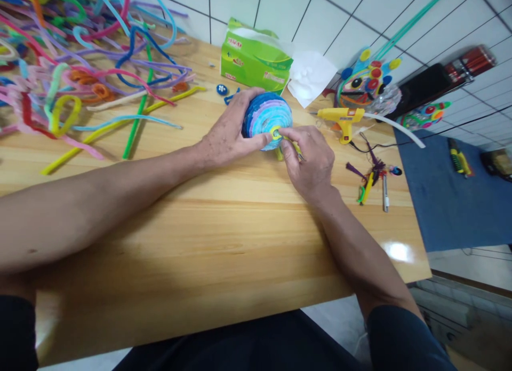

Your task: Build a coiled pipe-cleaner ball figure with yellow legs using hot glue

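A round object (267, 115) wound with blue, purple and light blue rings stands at the back middle of the table, with a small yellow ring (276, 132) at its centre. My left hand (228, 128) grips it from the left, fingers behind its edge and thumb across its face. At the yellow ring, my right hand (310, 157) pinches the end of a yellow strip (296, 148) between thumb and index finger. Part of the strip is hidden by the fingers.
Many coloured pipe cleaners (80, 66) cover the back left. A green tissue pack (256, 58) stands behind the round object. To the right are a yellow glue gun (343, 117), a decorated figure (360, 85), a utility knife (385, 192) and a blue mat (456, 200).
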`<action>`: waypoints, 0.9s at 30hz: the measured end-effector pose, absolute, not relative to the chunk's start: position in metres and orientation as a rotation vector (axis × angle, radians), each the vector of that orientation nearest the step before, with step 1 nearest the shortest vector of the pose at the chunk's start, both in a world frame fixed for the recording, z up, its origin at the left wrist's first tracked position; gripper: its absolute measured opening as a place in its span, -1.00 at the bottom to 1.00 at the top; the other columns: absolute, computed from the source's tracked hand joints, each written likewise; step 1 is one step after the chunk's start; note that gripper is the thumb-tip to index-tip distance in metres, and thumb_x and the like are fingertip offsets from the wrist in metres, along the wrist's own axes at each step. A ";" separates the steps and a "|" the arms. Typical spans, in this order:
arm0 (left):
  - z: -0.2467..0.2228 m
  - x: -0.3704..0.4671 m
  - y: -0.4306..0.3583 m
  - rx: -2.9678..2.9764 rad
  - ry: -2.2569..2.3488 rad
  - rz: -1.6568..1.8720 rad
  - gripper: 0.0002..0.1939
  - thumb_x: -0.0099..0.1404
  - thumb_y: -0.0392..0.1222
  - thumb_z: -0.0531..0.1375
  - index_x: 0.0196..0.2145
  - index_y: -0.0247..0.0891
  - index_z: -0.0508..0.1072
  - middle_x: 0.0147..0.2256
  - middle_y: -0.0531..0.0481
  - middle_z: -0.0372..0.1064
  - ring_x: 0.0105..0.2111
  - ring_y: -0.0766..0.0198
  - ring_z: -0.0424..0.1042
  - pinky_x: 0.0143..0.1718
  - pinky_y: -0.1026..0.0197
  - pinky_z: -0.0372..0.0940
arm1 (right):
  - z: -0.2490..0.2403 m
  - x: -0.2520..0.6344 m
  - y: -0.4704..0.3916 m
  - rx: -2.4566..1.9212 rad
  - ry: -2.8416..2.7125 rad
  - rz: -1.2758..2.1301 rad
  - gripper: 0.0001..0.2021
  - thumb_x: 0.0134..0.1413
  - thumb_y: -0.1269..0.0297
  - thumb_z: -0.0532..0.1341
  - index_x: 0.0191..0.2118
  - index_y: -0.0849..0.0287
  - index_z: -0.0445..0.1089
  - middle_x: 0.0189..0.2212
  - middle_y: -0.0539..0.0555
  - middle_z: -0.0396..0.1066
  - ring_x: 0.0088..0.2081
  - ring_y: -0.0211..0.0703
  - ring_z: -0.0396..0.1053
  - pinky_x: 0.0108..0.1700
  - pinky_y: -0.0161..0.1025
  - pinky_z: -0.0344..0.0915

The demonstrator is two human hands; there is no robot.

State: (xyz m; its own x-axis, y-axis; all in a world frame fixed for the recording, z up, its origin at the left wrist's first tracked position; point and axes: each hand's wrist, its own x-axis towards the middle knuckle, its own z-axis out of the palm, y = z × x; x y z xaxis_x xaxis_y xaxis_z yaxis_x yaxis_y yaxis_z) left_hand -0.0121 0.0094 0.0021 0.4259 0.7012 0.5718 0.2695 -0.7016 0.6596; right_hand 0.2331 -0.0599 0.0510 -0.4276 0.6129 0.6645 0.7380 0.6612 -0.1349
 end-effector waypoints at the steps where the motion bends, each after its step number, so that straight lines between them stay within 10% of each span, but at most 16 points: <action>1: 0.002 -0.012 0.009 2.203 0.831 1.210 -0.16 0.45 0.29 0.36 0.50 0.12 0.11 0.45 -0.16 0.26 0.43 -0.26 0.32 0.46 -0.49 0.32 | 0.050 0.234 -0.060 -1.055 -2.176 -0.208 -0.74 0.62 0.26 0.14 0.16 0.01 0.57 -0.01 0.11 0.73 0.06 -0.02 0.67 0.17 0.00 0.59; 27: 0.003 -0.012 0.008 2.237 0.837 1.199 -0.10 0.47 0.36 0.33 0.53 0.05 0.06 0.47 -0.22 0.23 0.47 -0.24 0.29 0.51 -0.46 0.29 | 0.047 0.232 -0.061 -1.043 -2.164 -0.187 -0.78 0.58 0.26 0.19 0.14 0.01 0.55 -0.01 0.10 0.73 0.05 -0.01 0.67 0.18 -0.02 0.59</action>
State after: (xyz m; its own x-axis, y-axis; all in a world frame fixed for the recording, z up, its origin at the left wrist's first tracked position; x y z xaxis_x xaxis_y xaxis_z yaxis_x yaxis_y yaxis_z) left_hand -0.0119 0.0077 0.0026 0.4333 0.6989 0.5690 0.2933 -0.7063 0.6443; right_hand 0.2322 -0.0609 0.0469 -0.4171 0.6261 0.6588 0.7299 0.6627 -0.1677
